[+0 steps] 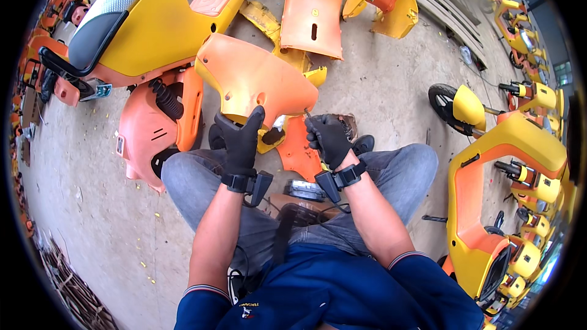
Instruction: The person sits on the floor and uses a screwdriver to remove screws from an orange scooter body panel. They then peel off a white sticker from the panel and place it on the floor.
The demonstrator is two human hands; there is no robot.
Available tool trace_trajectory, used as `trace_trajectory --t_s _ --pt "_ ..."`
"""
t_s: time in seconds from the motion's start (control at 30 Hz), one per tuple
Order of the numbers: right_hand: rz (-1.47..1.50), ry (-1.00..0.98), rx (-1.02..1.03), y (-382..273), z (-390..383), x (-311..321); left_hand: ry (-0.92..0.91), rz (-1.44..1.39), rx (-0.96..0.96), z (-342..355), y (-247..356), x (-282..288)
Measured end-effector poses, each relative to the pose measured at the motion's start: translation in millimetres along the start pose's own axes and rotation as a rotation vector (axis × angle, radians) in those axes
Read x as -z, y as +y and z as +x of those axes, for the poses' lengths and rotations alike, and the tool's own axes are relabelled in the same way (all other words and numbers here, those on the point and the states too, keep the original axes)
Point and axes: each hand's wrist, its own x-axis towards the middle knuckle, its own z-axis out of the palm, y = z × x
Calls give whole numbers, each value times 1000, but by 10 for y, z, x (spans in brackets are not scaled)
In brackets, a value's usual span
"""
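Note:
Both my hands wear black gloves. A curved orange and yellow plastic scooter panel (269,76) lies in front of my knees. My left hand (240,142) grips its near edge, thumb pointing up against the panel and fingers at the left part of the rim. My right hand (329,139) is closed beside the panel's near right corner. A small thin dark tip shows at its fingertips, touching or very close to that corner; what it belongs to is hidden. Below the panel, between my legs, is a flat orange plastic piece (301,150).
A yellow scooter body (153,24) with a grey seat stands at the left, above a pink-orange fender (147,128). Ahead lie a long orange cover (313,9) and a yellow shell (394,18). Pallet slats (449,9) lie beyond. A yellow scooter frame (465,189) stands right.

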Motion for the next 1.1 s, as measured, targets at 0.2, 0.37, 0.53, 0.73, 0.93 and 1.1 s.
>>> trace_trajectory --t_s 0.2,0.37,0.53,0.73,0.93,1.1 --pt "299 -180 -123 -5 -8 116 -2 49 -41 14 -22 12" --pt "489 -212 -180 14 26 125 9 56 -22 20 -38 16" --pt "49 -52 12 62 24 10 25 52 -38 13 -26 21" --pt "152 -118 -66 29 3 72 16 53 -29 -3 8 -2" --pt "427 -299 -157 12 32 156 19 45 -24 11 -27 8" --pt "-32 -50 23 51 45 14 14 78 -20 53 -94 60"
